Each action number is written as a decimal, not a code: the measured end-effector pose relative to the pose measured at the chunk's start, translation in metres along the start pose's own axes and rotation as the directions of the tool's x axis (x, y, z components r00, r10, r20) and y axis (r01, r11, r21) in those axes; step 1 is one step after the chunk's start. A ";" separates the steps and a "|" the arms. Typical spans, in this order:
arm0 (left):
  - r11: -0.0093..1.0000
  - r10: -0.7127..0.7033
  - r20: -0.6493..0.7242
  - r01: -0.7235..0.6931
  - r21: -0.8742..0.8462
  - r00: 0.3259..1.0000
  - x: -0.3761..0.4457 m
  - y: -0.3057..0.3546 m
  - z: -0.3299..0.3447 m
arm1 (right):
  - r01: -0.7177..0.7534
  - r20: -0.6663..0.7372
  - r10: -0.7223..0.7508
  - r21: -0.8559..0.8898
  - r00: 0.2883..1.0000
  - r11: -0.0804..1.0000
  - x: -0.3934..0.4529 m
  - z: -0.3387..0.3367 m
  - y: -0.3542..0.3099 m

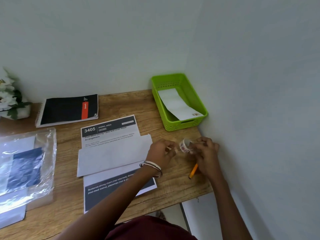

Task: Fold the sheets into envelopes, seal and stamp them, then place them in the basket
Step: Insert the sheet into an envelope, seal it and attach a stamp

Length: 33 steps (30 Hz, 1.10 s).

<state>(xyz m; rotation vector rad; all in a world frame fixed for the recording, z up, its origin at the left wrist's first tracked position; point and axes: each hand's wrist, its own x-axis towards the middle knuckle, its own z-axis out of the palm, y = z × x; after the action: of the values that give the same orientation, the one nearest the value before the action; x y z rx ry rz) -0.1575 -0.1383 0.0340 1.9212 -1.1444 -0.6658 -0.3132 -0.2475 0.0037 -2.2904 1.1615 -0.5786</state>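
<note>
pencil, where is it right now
In the head view the pencil lies on the wooden table near its right edge, partly under the right hand.

Both forearms reach forward from the lower edge of the view, converging to the right; the left hand (pixel 160 152), bangles at its wrist, has fingers curled with the tips pinched together; the right hand (pixel 206 153) lies just beside it, fingers curled round a small roll.

Head view, downward over desk (pixel 155 108)
</note>
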 end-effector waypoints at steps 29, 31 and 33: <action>0.999 -0.032 -0.164 0.027 -0.029 0.986 0.003 -0.011 -0.008 | 0.031 0.191 -0.104 0.348 0.976 0.937 0.000 0.001 -0.033; 1.000 -0.004 -0.126 0.002 -0.022 0.992 0.002 -0.012 -0.009 | 0.038 0.200 -0.094 0.267 0.975 0.963 0.001 0.002 -0.033; 1.000 0.019 -0.086 -0.020 -0.012 0.996 0.002 -0.012 -0.009 | 0.048 0.211 -0.089 0.194 0.973 0.980 0.002 0.001 -0.034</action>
<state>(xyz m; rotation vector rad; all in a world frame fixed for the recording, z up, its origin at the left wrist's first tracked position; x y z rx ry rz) -0.1438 -0.1335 0.0291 1.9071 -1.1011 -0.5737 -0.2909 -0.2313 0.0232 -2.1757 0.8871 -0.4277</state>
